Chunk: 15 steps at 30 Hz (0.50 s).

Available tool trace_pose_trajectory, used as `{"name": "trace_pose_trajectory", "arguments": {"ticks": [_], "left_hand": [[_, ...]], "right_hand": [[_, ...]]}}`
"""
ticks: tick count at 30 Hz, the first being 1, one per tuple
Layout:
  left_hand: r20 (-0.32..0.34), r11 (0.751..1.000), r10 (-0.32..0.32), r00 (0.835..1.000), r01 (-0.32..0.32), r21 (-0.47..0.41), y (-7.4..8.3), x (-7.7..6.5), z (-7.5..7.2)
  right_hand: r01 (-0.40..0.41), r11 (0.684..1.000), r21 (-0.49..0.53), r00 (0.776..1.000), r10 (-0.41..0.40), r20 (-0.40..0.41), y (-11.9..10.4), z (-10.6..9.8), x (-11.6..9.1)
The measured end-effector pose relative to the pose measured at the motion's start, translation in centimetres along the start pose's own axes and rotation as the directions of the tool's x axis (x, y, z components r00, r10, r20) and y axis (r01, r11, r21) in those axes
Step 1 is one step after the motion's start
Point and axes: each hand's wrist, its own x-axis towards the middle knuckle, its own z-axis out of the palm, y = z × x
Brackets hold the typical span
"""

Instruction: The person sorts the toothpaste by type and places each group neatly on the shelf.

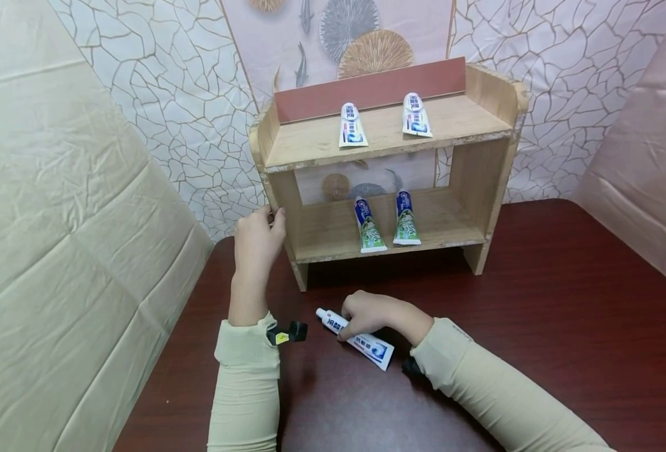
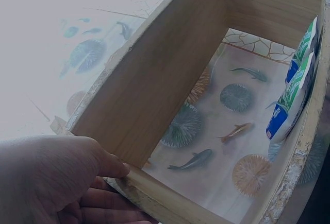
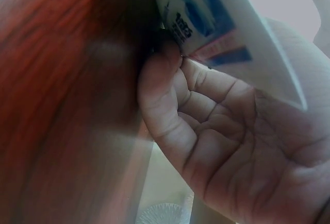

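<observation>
My right hand (image 1: 373,312) grips a white toothpaste tube (image 1: 375,351) with blue lettering, low over the dark table, its cap pointing to the far left. In the right wrist view, the tube's flat end (image 3: 227,33) juts out beside the palm. My left hand (image 1: 257,240) holds the left side panel of a small wooden shelf (image 1: 310,143); the left wrist view has the thumb on the panel's edge and the fingers on its outer side. Two white tubes (image 1: 353,130) (image 1: 417,118) lie on the upper board. Two green-and-blue tubes (image 1: 370,229) (image 1: 405,221) lie on the lower one.
The shelf stands toward the back of the dark red table (image 1: 564,314). Behind it hangs a patterned cloth (image 1: 157,94). A beige, creased covering (image 1: 84,251) borders the left side, and a pinkish covering (image 1: 643,144) rises at the right.
</observation>
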Motion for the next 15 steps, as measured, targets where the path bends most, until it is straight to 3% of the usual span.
{"name": "trace_pose_trajectory", "arguments": {"ticks": [15], "left_hand": [[-0.001,1.000,-0.003,1.000,0.003,0.007,0.01,-0.04,-0.07]], "right_hand": [[0.001,1.000,0.018,1.000,-0.001,0.002,0.03,-0.01,0.00]]}}
